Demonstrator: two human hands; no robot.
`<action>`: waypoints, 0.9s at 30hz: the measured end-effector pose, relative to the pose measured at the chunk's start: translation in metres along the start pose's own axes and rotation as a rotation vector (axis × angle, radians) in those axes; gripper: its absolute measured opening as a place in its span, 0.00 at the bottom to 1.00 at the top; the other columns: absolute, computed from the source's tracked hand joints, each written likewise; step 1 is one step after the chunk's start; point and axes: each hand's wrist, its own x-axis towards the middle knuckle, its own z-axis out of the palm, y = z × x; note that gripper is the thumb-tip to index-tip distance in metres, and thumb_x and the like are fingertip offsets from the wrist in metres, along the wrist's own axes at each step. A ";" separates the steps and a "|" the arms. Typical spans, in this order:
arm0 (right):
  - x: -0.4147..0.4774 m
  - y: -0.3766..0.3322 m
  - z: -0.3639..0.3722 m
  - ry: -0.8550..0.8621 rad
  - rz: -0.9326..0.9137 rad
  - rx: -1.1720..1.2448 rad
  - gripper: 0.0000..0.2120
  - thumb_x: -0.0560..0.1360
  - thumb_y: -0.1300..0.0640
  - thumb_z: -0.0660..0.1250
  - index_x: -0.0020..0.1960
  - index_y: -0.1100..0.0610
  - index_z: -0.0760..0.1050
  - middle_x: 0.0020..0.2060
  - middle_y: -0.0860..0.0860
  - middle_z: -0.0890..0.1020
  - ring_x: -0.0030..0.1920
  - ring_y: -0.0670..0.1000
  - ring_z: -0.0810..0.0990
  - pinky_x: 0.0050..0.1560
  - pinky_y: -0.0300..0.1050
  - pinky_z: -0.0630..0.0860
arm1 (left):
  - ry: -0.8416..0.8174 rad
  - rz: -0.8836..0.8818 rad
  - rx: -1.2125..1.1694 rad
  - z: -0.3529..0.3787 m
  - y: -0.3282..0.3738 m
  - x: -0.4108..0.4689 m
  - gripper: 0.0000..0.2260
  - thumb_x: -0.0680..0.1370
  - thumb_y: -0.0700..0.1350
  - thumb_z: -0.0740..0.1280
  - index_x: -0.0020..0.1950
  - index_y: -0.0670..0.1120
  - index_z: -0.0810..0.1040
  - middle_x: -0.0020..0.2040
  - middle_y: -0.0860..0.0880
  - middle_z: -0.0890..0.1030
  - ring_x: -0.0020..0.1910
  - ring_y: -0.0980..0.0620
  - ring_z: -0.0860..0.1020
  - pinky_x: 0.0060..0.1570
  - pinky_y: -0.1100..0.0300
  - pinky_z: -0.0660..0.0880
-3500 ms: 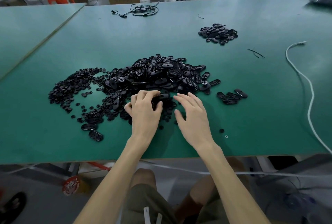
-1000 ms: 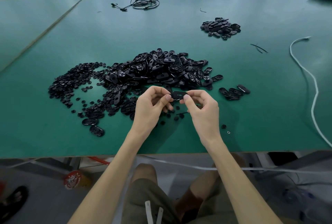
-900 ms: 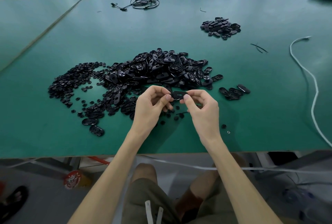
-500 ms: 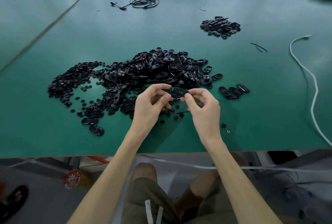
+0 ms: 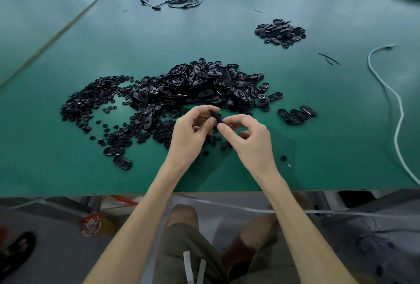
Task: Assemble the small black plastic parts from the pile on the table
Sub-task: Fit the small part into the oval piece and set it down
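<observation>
Two hands meet just above the green table (image 5: 295, 147): left hand (image 5: 193, 133) and right hand (image 5: 252, 140) both pinch one small black part (image 5: 216, 117) at their fingertips. It hangs right beside the near edge of the big pile (image 5: 200, 88).

Black part (image 5: 215, 116) mostly hidden by fingers (image 5: 212, 122), shape hard to tell, white cable (image 5: 402, 114) cropped right
</observation>
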 end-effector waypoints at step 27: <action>0.001 0.002 -0.001 0.043 0.054 0.098 0.08 0.77 0.61 0.74 0.51 0.51 0.78 0.43 0.46 0.88 0.45 0.50 0.88 0.50 0.57 0.85 | -0.017 -0.017 0.105 0.004 0.006 -0.002 0.06 0.79 0.39 0.74 0.48 0.50 0.82 0.47 0.49 0.83 0.41 0.51 0.79 0.43 0.54 0.76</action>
